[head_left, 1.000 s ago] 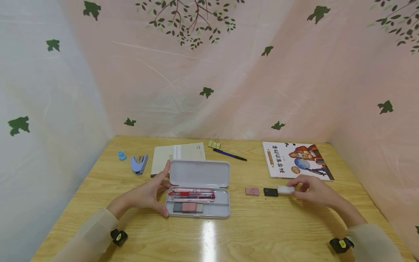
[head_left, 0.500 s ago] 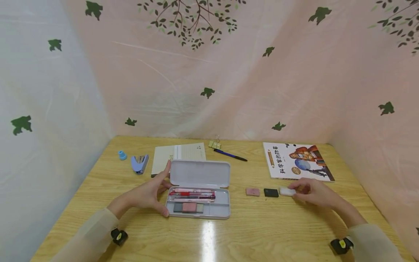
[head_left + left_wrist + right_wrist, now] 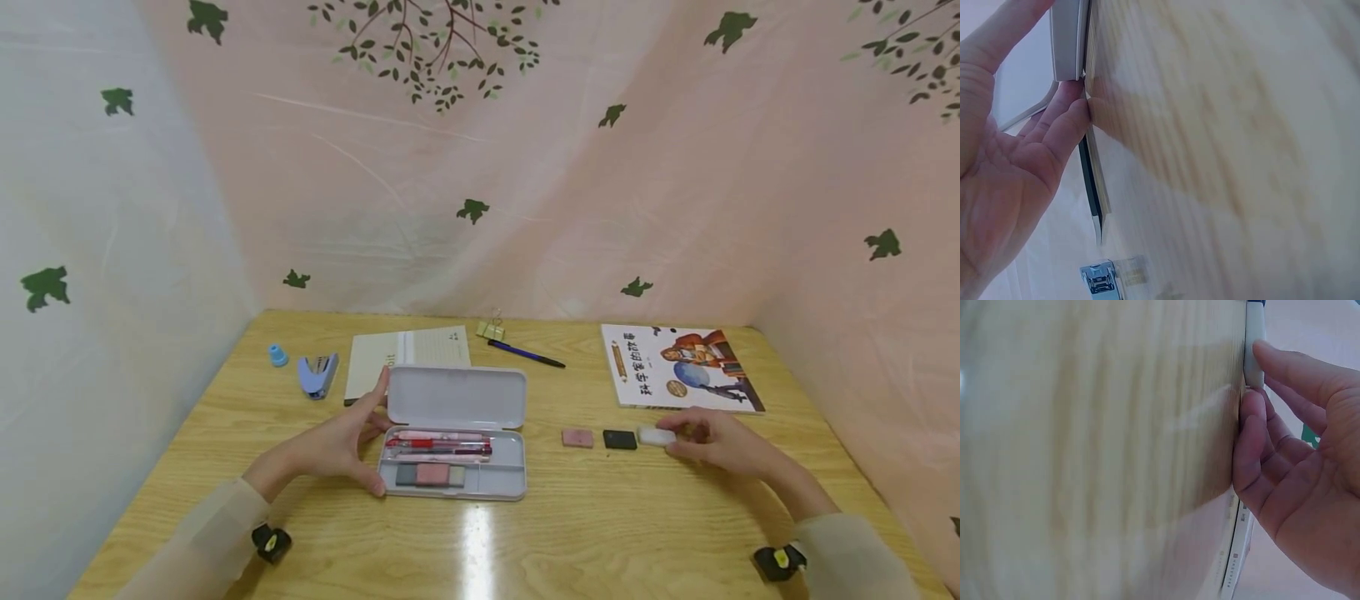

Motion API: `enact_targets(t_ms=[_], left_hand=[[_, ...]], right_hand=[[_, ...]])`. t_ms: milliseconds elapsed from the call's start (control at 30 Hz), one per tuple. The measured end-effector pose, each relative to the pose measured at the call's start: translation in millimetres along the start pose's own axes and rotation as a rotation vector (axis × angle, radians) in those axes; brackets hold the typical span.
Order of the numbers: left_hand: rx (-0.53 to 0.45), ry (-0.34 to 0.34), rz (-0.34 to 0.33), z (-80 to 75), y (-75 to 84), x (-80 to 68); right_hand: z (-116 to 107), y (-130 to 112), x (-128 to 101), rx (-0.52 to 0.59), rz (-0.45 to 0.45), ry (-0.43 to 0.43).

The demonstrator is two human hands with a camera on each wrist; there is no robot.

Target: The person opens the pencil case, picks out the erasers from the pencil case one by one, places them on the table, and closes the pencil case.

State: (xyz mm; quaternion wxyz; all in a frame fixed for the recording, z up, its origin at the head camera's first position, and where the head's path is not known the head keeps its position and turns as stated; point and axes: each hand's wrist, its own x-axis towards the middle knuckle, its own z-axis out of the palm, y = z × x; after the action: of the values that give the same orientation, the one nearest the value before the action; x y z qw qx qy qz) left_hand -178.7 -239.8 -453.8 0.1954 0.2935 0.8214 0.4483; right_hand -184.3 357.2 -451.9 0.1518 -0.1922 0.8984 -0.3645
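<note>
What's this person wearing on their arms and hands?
A plain, pale cream fabric left sleeve and matching right sleeve. By each sleeve's end sits a small, boxy black device with a yellow mark. The left hand and right hand are gloveless.

Head view downward; close wrist views share tabletop
</note>
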Motion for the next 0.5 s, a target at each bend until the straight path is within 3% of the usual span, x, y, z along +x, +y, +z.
enact_targets(t_ms=[267,500], left_hand=[[-0.010,-0.002,-0.013,-0.5,1.7,-0.9],[-0.007,-0.001,-0.016,-0.3,2.4,-1.2]], right_hand=[[1.1,-17.5,3.5,-0.066,0.037,0.090],[16.3,-63.1,6.1,-0.173,-0.051,0.243]])
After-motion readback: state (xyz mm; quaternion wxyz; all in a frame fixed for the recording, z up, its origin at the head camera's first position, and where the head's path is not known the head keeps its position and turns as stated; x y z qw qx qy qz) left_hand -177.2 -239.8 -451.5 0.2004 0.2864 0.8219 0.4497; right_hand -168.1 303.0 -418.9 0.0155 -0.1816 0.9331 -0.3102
